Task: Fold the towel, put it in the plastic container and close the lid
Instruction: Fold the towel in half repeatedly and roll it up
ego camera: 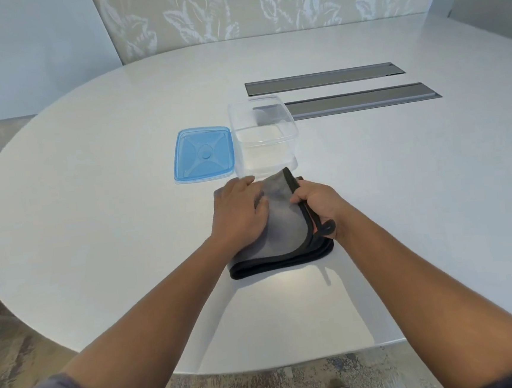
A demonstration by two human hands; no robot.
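Note:
A grey towel (283, 222) with a black border lies partly folded on the white table (95, 208), in several layers. My left hand (238, 215) presses flat on its left side. My right hand (319, 207) grips the towel's black right edge and lifts the top layer up toward the left. Just beyond the towel stands the clear plastic container (263, 137), open and empty. Its blue lid (204, 153) lies flat on the table to the left of it, touching the container's side.
Two long grey cable slots (364, 99) are set into the tabletop behind and right of the container. The table's rounded front edge runs close to my body. A patterned wall panel stands beyond the far edge; carpet shows below.

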